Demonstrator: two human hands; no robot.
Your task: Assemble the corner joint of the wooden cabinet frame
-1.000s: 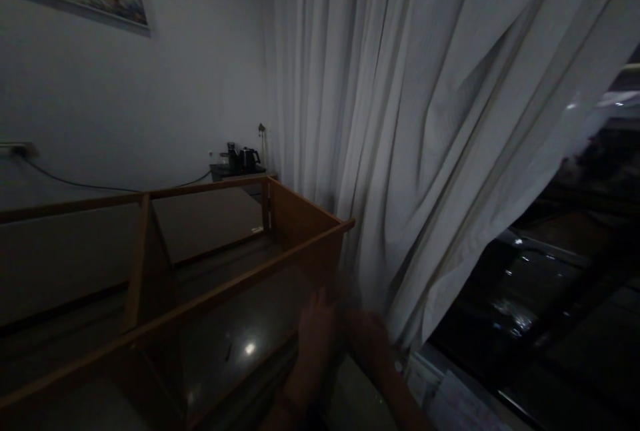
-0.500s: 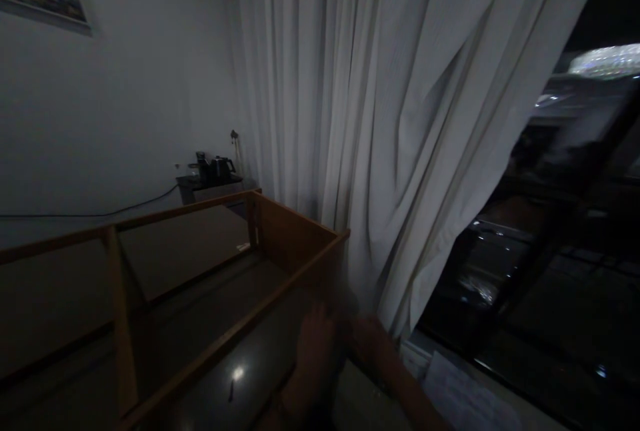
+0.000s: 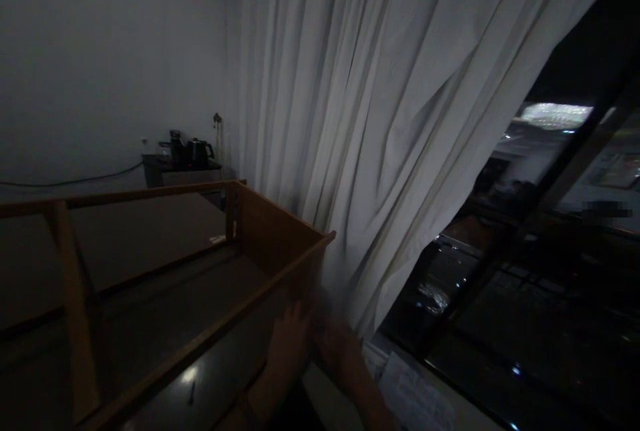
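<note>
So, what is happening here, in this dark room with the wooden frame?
A person works with both bare hands at the near end of a wooden cabinet frame that lies on the floor beside a white curtain. The left hand rests against the end panel, fingers stretched. The right hand is close beside it, but it is too dark to tell its grip. A kettle stands on a small table farther back.

2 bare forearms, bare left grip, bare right grip, all dim and blurred in low light
</note>
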